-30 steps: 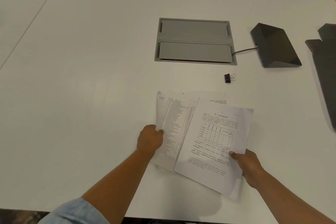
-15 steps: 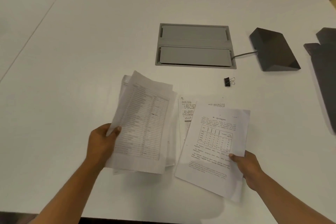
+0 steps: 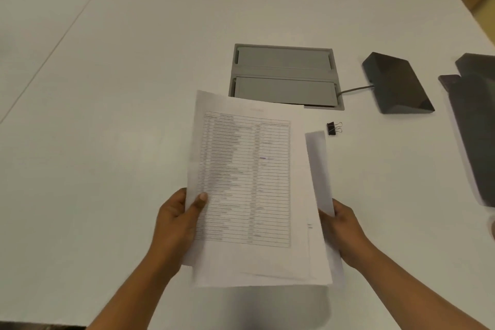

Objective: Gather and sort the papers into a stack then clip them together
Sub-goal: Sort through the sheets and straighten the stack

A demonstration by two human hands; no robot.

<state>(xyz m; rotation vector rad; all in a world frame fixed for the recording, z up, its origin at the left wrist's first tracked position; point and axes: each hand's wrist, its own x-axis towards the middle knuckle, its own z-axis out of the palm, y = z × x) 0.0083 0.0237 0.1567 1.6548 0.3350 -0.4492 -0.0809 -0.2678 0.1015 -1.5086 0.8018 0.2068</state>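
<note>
A stack of white printed papers point(image 3: 249, 190) is lifted off the white table point(image 3: 107, 88), its top sheet showing a ruled list. My left hand point(image 3: 178, 220) grips the stack's left edge with the thumb on top. My right hand point(image 3: 341, 228) holds the right edge, where one sheet sticks out unevenly. A small black binder clip point(image 3: 333, 128) lies on the table just beyond the stack's upper right corner, apart from both hands.
A grey cable hatch point(image 3: 285, 76) is set into the table behind the papers. A dark wedge-shaped device point(image 3: 396, 86) with a cable sits to its right. Dark flat objects point(image 3: 474, 126) lie at the right edge. The table's near edge runs below my forearms.
My left hand has swung its bundle rightward onto the sheets in my right hand. The two groups now form one raised stack held from both sides.
</note>
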